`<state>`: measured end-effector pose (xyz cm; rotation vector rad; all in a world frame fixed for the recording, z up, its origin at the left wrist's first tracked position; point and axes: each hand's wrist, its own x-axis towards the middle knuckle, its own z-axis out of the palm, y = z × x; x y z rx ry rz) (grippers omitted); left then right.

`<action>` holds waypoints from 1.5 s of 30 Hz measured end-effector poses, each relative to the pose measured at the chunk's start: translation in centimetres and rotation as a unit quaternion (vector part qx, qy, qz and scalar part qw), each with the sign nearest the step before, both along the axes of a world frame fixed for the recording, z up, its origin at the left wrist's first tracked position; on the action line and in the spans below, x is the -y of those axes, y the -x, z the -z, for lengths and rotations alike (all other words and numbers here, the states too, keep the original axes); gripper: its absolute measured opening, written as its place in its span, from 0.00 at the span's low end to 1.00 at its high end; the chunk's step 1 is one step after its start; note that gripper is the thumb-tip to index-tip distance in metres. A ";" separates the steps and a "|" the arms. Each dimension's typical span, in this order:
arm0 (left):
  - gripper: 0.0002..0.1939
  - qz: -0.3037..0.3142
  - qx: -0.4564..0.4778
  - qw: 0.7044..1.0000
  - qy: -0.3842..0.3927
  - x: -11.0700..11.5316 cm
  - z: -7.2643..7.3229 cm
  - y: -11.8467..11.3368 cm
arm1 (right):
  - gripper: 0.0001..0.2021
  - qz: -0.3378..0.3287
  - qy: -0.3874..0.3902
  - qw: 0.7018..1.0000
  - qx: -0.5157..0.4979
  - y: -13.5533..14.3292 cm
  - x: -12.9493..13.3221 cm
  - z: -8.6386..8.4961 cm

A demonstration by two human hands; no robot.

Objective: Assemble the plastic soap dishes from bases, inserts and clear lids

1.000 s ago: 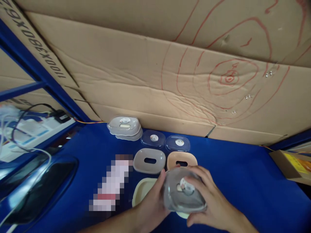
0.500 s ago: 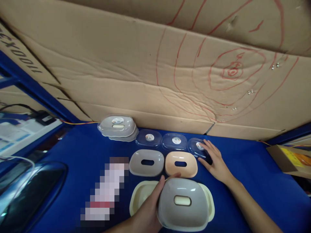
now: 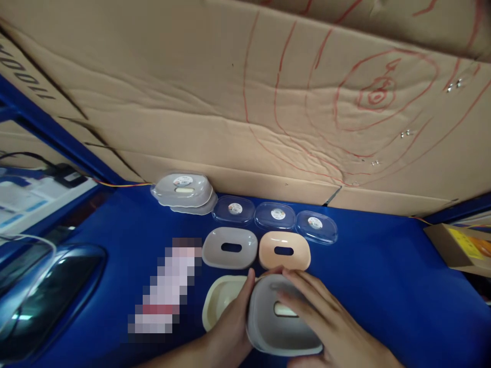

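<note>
My left hand (image 3: 233, 327) grips the left side of a grey oval plastic dish (image 3: 264, 329) with a slot in its middle; a pale strip shows through the slot. Over the dish's right side lies my right hand (image 3: 333, 327), fingers reaching across to the far rim and thumb at the near edge. Partly hidden under the hands and dish is a cream oval tray (image 3: 215, 296). Just beyond, a second grey slotted dish (image 3: 215, 250) and a peach slotted dish (image 3: 303, 248) lie side by side on the blue table.
Three clear lids with round stickers (image 3: 245, 217) form a row at the back. Left of them sits a stack of grey dishes (image 3: 169, 191). A cardboard wall (image 3: 172, 102) closes off the back. An open carton (image 3: 441, 245) stands right, a dark glossy device (image 3: 42, 301) left.
My right hand has left the rightmost clear lid and come down onto the grey dish. The left hand keeps its hold, and the view has shifted slightly.
</note>
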<state>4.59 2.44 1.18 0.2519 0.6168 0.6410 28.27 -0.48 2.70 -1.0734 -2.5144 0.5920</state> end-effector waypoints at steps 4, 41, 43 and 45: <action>0.41 0.025 -0.033 0.999 0.005 -0.1 -0.1 -0.1 | 0.41 0.052 0.020 0.991 -0.120 -1.4 -0.5 0.9; 0.33 0.084 -0.105 0.947 -0.293 1.1 -0.9 4.0 | 0.41 0.151 -0.018 0.987 0.051 -7.1 4.0 -0.5; 0.25 0.033 -0.310 0.826 -0.470 1.8 -0.2 6.6 | 0.40 0.243 -0.043 0.968 0.050 -10.7 6.5 1.5; 0.28 0.027 -0.482 0.640 -0.598 2.5 1.1 8.8 | 0.36 0.272 -0.060 0.958 0.062 -13.4 8.9 3.5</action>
